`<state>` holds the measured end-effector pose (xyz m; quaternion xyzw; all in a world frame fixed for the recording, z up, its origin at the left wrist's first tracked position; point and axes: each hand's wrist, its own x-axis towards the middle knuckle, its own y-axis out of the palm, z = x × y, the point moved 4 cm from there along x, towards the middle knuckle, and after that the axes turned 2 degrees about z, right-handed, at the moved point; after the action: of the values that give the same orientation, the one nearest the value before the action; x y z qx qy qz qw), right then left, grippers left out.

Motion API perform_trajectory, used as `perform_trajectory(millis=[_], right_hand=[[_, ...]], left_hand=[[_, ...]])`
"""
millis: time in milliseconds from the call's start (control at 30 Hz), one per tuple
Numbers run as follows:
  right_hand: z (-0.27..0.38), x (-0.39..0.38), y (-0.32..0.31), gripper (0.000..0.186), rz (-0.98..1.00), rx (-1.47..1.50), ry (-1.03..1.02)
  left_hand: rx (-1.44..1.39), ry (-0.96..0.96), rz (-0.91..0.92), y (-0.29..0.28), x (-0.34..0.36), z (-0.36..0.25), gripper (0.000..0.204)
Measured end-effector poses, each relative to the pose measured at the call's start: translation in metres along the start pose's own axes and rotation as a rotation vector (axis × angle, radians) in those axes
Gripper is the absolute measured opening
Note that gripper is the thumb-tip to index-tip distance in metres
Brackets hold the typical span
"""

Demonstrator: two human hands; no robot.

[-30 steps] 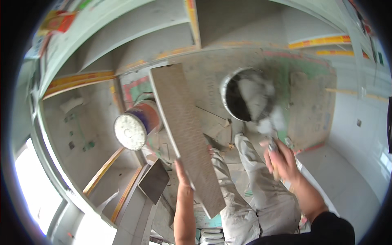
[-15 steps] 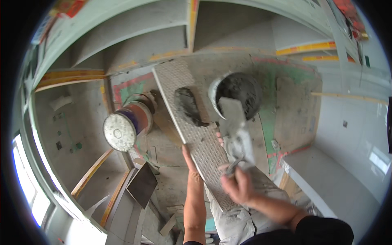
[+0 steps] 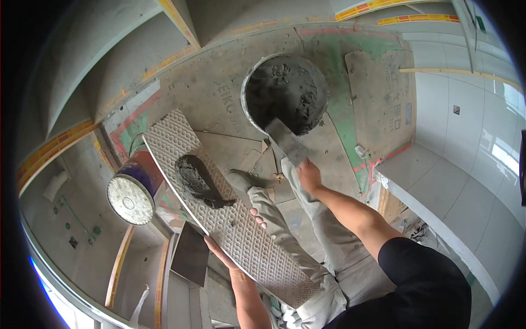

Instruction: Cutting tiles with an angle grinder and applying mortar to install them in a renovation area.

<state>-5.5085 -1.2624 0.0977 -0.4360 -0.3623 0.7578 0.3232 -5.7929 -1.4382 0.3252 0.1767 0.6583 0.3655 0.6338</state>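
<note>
My left hand (image 3: 223, 255) supports a long narrow tile (image 3: 257, 244) from below; its thumb shows at the left edge and fingertips at the right edge. The tile slants over my legs, its patterned back upward. A thick lump of dark grey mortar (image 3: 196, 181) lies on its upper half. My right hand (image 3: 309, 176) is closed around a trowel; the handle is mostly hidden. The trowel's flat grey blade (image 3: 287, 143) reaches the near rim of a round bucket (image 3: 245, 104). Inside the bucket sits wet grey mortar (image 3: 287, 90).
A lidded bucket (image 3: 131, 200) stands left of the tile, near a dark square panel (image 3: 189, 255). Cardboard sheeting (image 3: 381, 98) covers part of the floor. A tiled ledge (image 3: 438, 192) runs along the right. Framed compartments with yellow-orange edging (image 3: 60, 151) line the left and far sides.
My right hand has moved the trowel from beside the tile forward to the bucket's rim. The tile has shifted left and tilted more, with its mortar lump still on it. The view has moved too.
</note>
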Motion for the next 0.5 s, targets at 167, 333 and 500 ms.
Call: perform_trajectory(millis=[167, 333, 500], right_hand=[[-0.007, -0.096, -0.086, 0.030, 0.242, -0.024, 0.029], [0.010, -0.101, -0.249, 0.044, 0.295, -0.033, -0.170], [0.089, -0.085, -0.344, 0.050, 0.290, 0.052, -0.254]], left_hand=[[0.000, 0.031, -0.048, 0.056, -0.045, -0.012, 0.122], [-0.037, -0.104, 0.156, 0.145, -0.095, -0.011, 0.129], [0.143, -0.017, 0.322, 0.199, -0.202, -0.021, 0.129]])
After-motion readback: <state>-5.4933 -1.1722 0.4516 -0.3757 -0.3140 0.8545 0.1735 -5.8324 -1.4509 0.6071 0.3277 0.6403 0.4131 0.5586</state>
